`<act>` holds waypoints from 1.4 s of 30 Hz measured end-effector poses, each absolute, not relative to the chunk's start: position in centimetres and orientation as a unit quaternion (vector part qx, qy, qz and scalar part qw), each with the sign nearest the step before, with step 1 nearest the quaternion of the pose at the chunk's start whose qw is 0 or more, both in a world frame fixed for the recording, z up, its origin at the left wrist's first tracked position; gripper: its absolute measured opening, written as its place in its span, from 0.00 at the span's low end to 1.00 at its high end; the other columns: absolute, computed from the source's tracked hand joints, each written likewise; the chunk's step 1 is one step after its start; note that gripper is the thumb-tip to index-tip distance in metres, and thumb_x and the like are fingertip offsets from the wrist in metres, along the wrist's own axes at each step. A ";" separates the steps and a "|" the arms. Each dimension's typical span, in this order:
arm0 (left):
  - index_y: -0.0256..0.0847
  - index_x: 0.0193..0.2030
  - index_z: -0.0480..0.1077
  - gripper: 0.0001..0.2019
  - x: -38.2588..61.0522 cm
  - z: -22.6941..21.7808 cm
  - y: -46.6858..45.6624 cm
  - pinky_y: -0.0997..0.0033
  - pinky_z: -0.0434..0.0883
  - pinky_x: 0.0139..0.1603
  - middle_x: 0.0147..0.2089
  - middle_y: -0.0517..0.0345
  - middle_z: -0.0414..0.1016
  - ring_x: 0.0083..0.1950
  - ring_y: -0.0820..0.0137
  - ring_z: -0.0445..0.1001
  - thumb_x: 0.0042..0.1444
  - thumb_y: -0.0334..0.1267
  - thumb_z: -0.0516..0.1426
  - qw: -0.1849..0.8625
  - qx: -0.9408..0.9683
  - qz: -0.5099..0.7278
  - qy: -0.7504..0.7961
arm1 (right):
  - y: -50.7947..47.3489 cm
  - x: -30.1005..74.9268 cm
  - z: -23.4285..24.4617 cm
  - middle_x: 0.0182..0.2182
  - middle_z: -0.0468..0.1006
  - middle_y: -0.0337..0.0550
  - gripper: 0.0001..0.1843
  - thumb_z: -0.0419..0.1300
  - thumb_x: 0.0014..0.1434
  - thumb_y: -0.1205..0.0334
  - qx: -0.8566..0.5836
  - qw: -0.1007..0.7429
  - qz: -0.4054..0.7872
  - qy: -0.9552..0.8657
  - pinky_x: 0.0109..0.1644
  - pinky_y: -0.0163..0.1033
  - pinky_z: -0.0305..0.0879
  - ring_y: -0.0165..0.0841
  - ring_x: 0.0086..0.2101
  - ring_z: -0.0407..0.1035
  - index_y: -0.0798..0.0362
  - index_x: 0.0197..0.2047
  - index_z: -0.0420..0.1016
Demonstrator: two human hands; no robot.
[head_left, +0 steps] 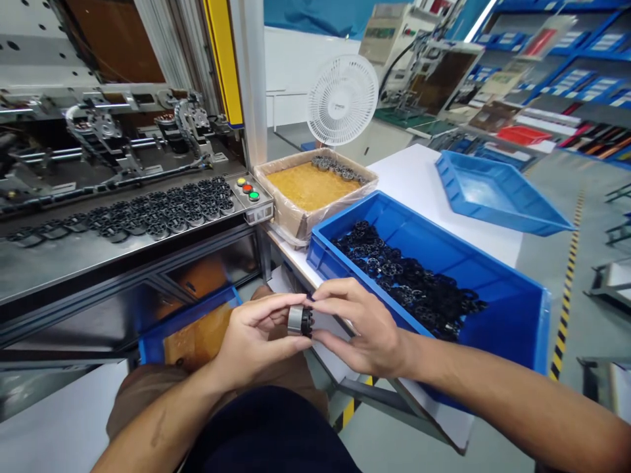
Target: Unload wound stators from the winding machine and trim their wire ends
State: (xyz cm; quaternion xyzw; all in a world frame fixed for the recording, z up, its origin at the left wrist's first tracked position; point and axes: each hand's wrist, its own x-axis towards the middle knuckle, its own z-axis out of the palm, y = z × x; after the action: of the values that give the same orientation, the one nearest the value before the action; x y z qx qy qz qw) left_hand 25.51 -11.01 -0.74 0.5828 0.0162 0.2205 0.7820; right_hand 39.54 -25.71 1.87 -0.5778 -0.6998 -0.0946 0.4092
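Note:
My left hand (256, 338) and my right hand (362, 328) meet in front of me, both pinched on a small part (300, 321). The part has a silver metal ring on its left side and a black toothed plastic piece on its right. My left fingers grip the metal side and my right fingers hold the black side. The hands hover just in front of the near corner of a blue bin (513, 315) that holds many black toothed parts (409, 279).
A machine bed (73, 256) at left carries rows of black parts (162, 210) beside a three-button panel (249, 189). A cardboard box (296, 220) lined with yellow paper holds several parts. An empty blue tray (497, 190), a white fan (342, 98) and shelving stand behind.

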 end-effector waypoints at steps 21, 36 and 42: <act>0.46 0.47 0.80 0.27 25.6 0.0 -10.6 0.72 0.81 0.43 0.38 0.58 0.85 0.39 0.63 0.84 0.39 0.20 0.69 0.806 0.571 0.144 0.054 | -25.9 40.5 2.2 0.41 0.78 0.55 0.16 0.63 0.61 0.66 -0.539 0.306 -0.188 -0.762 0.45 0.45 0.78 0.41 0.43 0.75 0.61 0.51 0.72; 0.45 0.58 0.73 0.19 24.7 -1.8 -9.2 0.65 0.78 0.49 0.57 0.49 0.76 0.45 0.63 0.80 0.59 0.39 0.61 0.666 0.719 0.154 0.122 | -26.6 52.1 2.6 0.47 0.77 0.50 0.21 0.61 0.65 0.57 -0.878 0.201 -0.063 -0.430 0.53 0.42 0.70 0.36 0.46 0.73 0.61 0.56 0.71; 0.48 0.55 0.74 0.19 25.5 -2.5 -7.9 0.72 0.75 0.46 0.52 0.53 0.78 0.43 0.69 0.78 0.56 0.40 0.64 0.688 0.686 0.177 0.158 | -29.2 58.6 -2.7 0.44 0.78 0.47 0.12 0.63 0.63 0.59 -0.927 0.063 0.061 -0.364 0.52 0.50 0.72 0.39 0.45 0.74 0.58 0.46 0.76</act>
State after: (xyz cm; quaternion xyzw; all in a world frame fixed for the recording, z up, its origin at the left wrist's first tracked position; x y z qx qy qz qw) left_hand 25.45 -7.91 -2.47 0.6855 0.1582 0.1773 0.6882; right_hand 58.57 -29.17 -2.74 -0.9272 -0.3643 0.0607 0.0628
